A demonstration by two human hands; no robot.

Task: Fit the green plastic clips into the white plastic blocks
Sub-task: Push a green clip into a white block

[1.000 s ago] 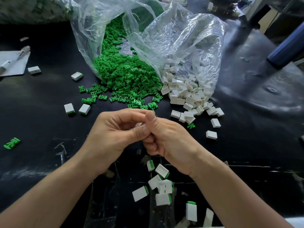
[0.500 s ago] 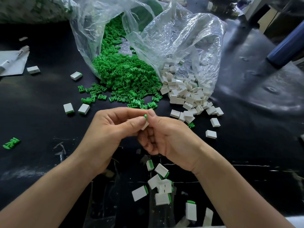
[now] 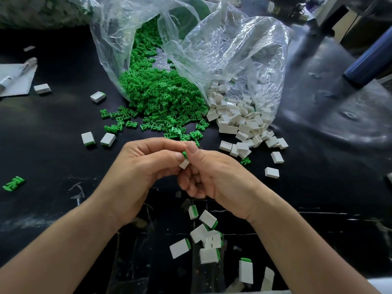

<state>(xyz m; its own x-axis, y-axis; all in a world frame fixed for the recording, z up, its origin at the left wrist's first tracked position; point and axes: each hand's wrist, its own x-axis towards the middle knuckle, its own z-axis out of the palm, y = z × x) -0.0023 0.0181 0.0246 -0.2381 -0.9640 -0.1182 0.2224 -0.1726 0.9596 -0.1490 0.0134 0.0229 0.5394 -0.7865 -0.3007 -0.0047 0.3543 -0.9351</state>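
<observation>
- White block (image 3: 184, 164), green clip (image 3: 184, 154) at its top, sits between the two thumbs.
- Left hand (image 3: 137, 172) pinches it; right hand (image 3: 214, 177) pinches it too.
- Loose clips (image 3: 165, 102) lie just beyond both hands.

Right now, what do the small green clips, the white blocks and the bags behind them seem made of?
Small green clips: moulded plastic, matte, by identical crisp shapes. White rectangular blocks: likely hard plastic, smooth satin faces, sharp edges. Clear crinkled bags: thin plastic film, glossy, see-through with creased highlights.
</observation>
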